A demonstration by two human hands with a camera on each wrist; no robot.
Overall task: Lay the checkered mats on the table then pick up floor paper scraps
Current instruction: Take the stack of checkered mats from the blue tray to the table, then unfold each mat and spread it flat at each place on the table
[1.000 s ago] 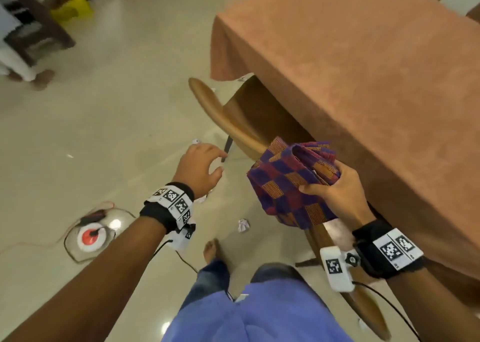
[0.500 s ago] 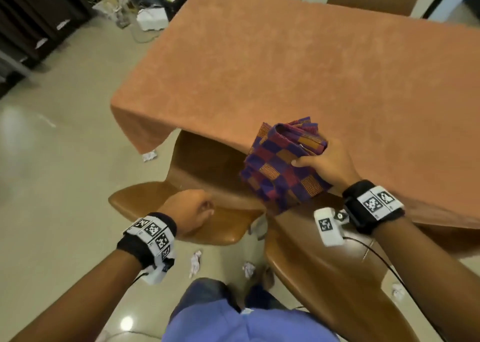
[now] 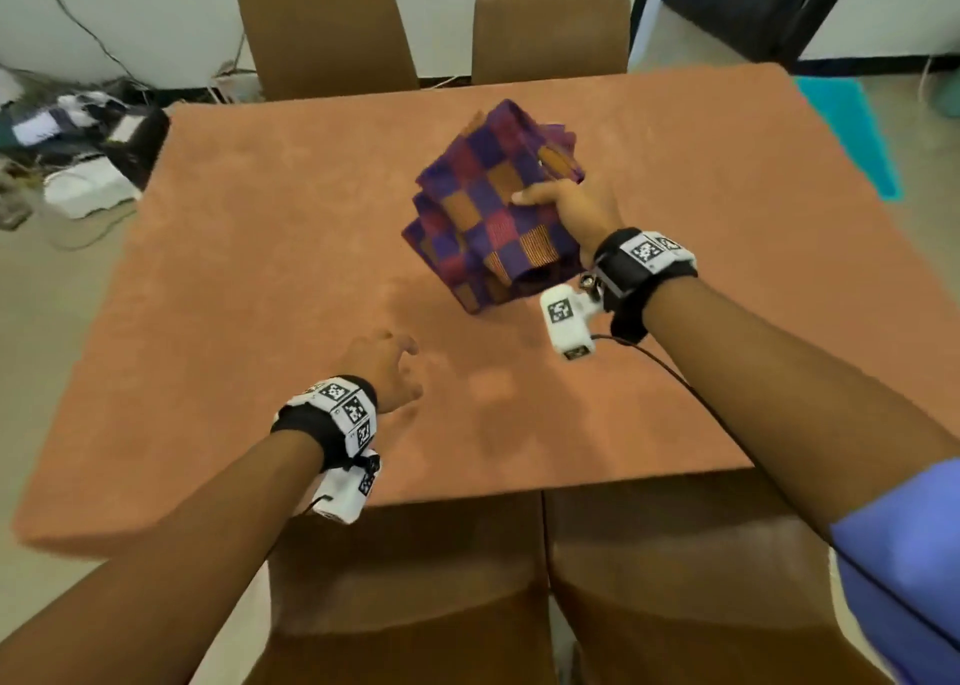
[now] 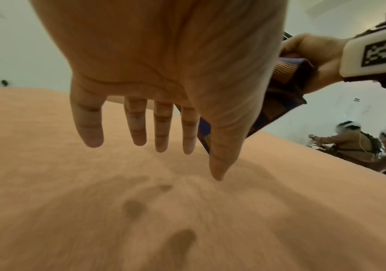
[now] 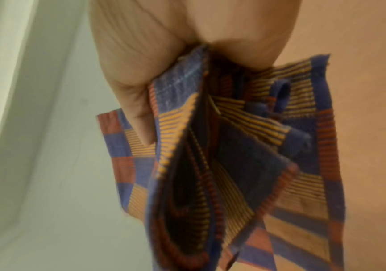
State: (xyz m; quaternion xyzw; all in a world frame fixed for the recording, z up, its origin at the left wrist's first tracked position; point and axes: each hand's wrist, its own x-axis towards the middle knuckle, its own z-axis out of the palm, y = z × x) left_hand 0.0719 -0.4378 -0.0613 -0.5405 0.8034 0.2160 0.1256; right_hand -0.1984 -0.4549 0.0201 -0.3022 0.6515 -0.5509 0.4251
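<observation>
The right wrist view shows what the head view hides: several folded layers of the checkered mats (image 5: 222, 165), the exact count unclear, pinched between thumb and curled fingers of the right hand (image 3: 571, 206). The bundle hangs above the middle of the table (image 3: 260, 268), whose near edge lies in front of the person. The left hand (image 4: 164, 64) hovers over bare cloth, fingers straight and spread, holding nothing. Four chairs border the table: two far (image 3: 327, 34), two near (image 3: 415, 606).
</observation>
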